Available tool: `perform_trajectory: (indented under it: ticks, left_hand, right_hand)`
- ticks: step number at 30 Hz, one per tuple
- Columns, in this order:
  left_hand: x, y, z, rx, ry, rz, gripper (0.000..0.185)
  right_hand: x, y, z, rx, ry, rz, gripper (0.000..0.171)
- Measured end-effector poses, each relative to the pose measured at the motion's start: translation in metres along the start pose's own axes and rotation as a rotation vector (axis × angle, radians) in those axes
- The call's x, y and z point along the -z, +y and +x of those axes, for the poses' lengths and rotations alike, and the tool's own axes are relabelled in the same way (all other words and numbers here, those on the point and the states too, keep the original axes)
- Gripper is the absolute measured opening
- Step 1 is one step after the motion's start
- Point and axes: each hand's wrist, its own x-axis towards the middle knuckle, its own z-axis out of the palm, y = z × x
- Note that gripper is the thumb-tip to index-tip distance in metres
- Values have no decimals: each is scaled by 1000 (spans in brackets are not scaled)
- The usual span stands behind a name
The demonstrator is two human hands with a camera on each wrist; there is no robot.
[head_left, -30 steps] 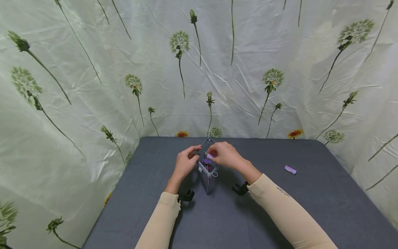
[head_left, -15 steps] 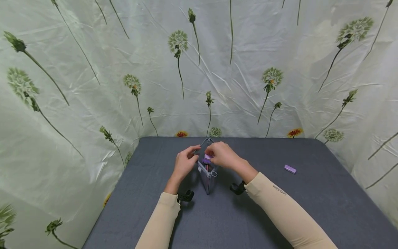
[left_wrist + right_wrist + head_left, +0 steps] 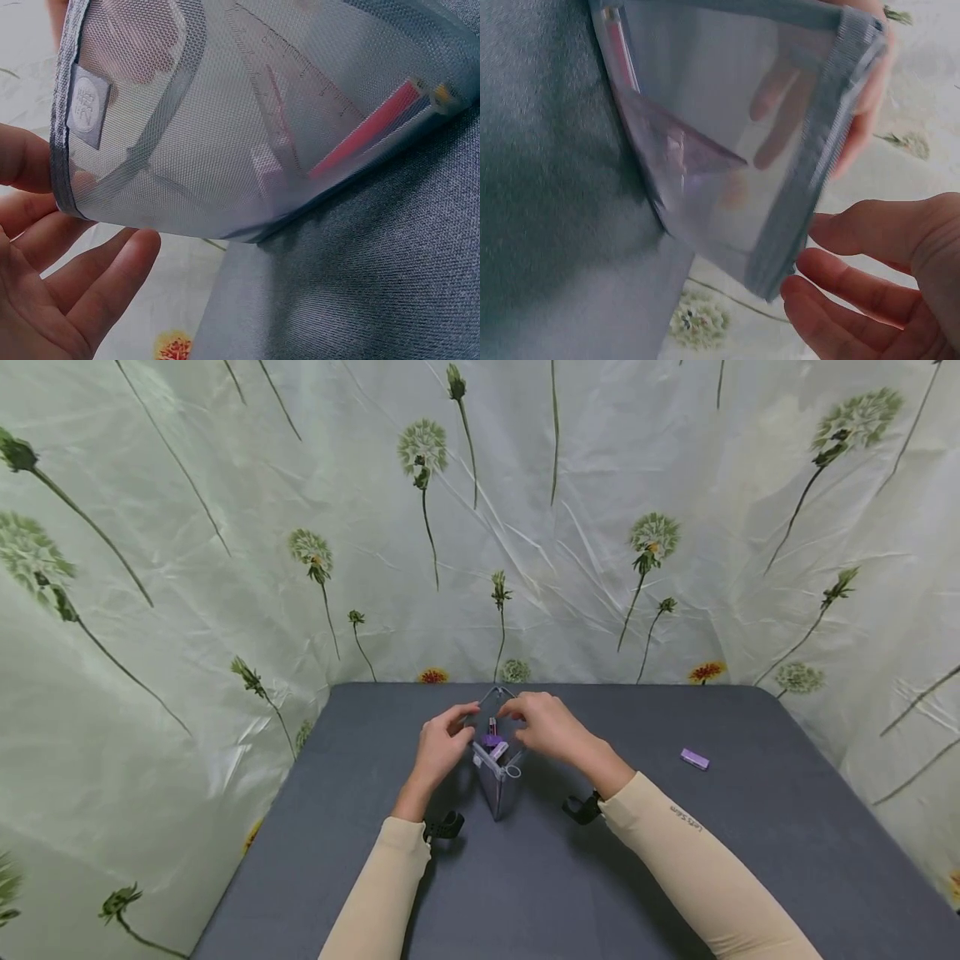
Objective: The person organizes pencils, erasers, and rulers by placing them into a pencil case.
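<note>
A grey mesh zip pouch (image 3: 497, 797) stands upright on the table with its mouth spread. My left hand (image 3: 442, 743) pinches its left rim, thumb and finger on the edge in the left wrist view. My right hand (image 3: 551, 727) is at the right side of the mouth, loosely bent, fingertips right at the rim and nothing held. Inside lie a clear triangular ruler (image 3: 300, 75), a pink-red pen-like stick (image 3: 367, 124) and a dark purple item (image 3: 492, 741). A pale lilac block (image 3: 498, 750) sits near the mouth's front end.
Another small purple block (image 3: 694, 759) lies on the dark grey table (image 3: 600, 893), to the right of the right hand. A flower-printed curtain (image 3: 540, 543) hangs behind the table and along its left side. A ring-shaped zip pull (image 3: 513, 772) hangs at the pouch's front corner.
The right hand has let go of the lilac block, which now lies at the front of the pouch mouth. The left hand keeps its hold on the rim. The head view has shifted slightly.
</note>
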Motion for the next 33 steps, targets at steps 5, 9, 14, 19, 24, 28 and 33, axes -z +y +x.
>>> perform_trajectory:
  ticks: [5, 9, 14, 19, 24, 28, 33]
  left_hand:
    - [1, 1, 2, -8, 8, -2, 33]
    - [1, 0, 2, -12, 9, 4, 33]
    - [2, 2, 1, -17, 8, -4, 34]
    - [3, 2, 1, -11, 11, 2, 36]
    - [2, 2, 0, -12, 6, 3, 36]
    - [2, 2, -1, -17, 11, 6, 36]
    - [2, 0, -3, -25, 13, 9, 35]
  right_hand:
    - [13, 7, -11, -4, 54, 21, 34]
    - [20, 18, -23, -43, 86, 61, 33]
    - [26, 37, -37, -82, 139, 80, 33]
    - [36, 58, -54, -150, 180, 120, 34]
    - [45, 83, -75, -249, 196, 119, 36]
    - [51, 104, -92, -330, 208, 106, 37]
    - [55, 127, -111, -399, 246, 76, 35]
